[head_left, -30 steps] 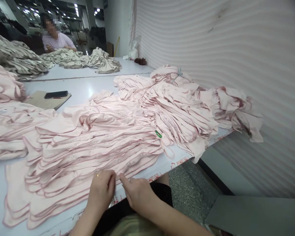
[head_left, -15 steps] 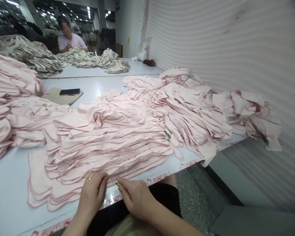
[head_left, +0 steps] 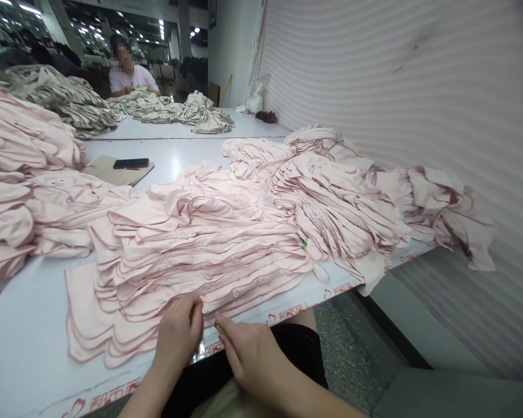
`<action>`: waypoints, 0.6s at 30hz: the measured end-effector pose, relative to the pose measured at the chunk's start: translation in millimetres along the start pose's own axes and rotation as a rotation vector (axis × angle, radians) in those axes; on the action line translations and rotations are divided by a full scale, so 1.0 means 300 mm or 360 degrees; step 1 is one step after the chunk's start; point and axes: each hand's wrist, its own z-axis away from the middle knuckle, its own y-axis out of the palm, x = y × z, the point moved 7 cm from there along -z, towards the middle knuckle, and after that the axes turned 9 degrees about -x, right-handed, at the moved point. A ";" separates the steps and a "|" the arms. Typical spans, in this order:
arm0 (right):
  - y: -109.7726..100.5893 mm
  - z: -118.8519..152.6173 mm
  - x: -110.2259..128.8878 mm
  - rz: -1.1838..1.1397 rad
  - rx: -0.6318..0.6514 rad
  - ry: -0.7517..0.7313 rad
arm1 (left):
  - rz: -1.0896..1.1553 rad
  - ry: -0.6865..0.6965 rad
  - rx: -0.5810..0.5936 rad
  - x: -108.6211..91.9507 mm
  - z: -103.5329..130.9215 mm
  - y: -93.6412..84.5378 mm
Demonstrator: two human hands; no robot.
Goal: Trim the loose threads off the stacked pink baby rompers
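Note:
Layered pale pink garments (head_left: 187,255) with darker pink edging and small buttons lie fanned across the table in front of me. My left hand (head_left: 181,325) is closed on the near edge of the lowest layer, thumb against the curled fingers. Just to its right, my right hand (head_left: 253,351) grips a small tool (head_left: 219,328) with a yellowish handle. The tool points at the cloth edge beside my left thumb. Its tip is too small to make out here. A small green-handled item (head_left: 302,239) rests on the right end of the layers.
Bundled pink garments (head_left: 331,197) lie at right, partly over the table edge. More pink garments (head_left: 26,145) are heaped at left, near a phone (head_left: 131,163) on a notebook (head_left: 102,168). Behind grey-green cloth (head_left: 152,107) sits a co-worker (head_left: 133,78). A striped curtain (head_left: 396,87) hangs at right.
The view has shifted slightly, so the table sits further right. My left hand has moved up along the cloth edge, and the tool's thin metal tip no longer shows clearly.

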 end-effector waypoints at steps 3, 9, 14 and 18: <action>-0.014 -0.015 0.001 -0.0172 -0.0160 0.0019 | 0.0026 -0.0090 0.0004 0.034 0.008 -0.019; 0.038 -0.021 0.053 -0.0309 -0.0085 -0.0098 | -0.0246 0.0145 -0.0034 0.128 0.076 -0.157; 0.097 -0.073 0.119 -0.0183 -0.0119 -0.0199 | -0.0001 0.0183 -0.0038 0.157 0.071 -0.171; 0.200 -0.133 0.181 0.0303 -0.0010 -0.0127 | -0.0044 0.0296 -0.0080 0.103 0.091 -0.159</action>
